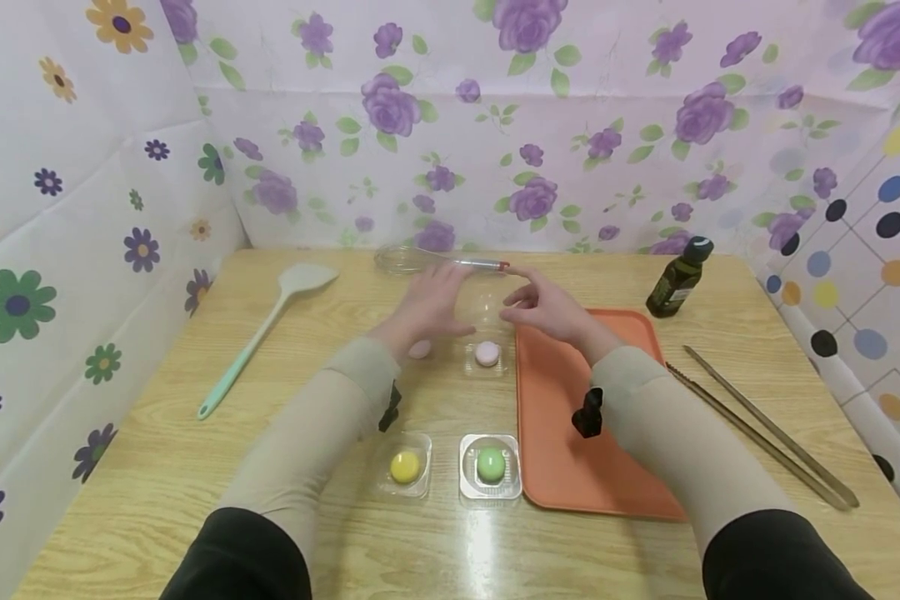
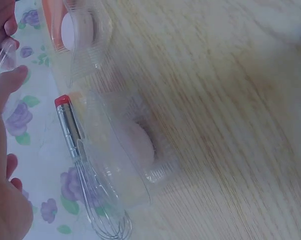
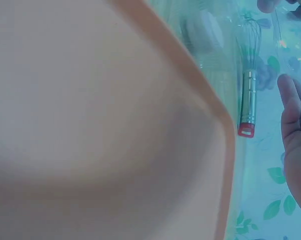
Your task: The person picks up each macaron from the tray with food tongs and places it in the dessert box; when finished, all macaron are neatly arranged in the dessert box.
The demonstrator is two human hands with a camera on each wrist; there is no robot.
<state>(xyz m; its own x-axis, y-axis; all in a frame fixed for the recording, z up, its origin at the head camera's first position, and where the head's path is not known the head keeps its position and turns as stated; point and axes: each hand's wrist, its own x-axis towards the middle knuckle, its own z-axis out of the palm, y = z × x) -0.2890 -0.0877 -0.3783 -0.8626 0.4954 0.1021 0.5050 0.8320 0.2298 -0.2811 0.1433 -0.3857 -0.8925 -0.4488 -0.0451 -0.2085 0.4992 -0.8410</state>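
Clear plastic (image 1: 487, 307), seemingly a box or lid, is faintly visible between the two hands above the table. My left hand (image 1: 433, 302) holds its left side, thumb pointing right. Around its right side is my right hand (image 1: 546, 308), index finger reaching forward and other fingers bent. The exact contact is hard to see. Below the hands, a pale pink macaron (image 1: 487, 353) sits in a clear box. Another pink macaron (image 1: 420, 349) is partly hidden by the left forearm; its clear box (image 2: 163, 172) has the lid raised.
Nearer are a yellow macaron (image 1: 405, 467) and a green macaron (image 1: 491, 464) in clear boxes. An orange tray (image 1: 562, 450) lies under the right forearm. Around stand or lie a whisk (image 1: 405, 260), a spatula (image 1: 258, 333), metal tongs (image 1: 765, 425) and a dark bottle (image 1: 678, 279).
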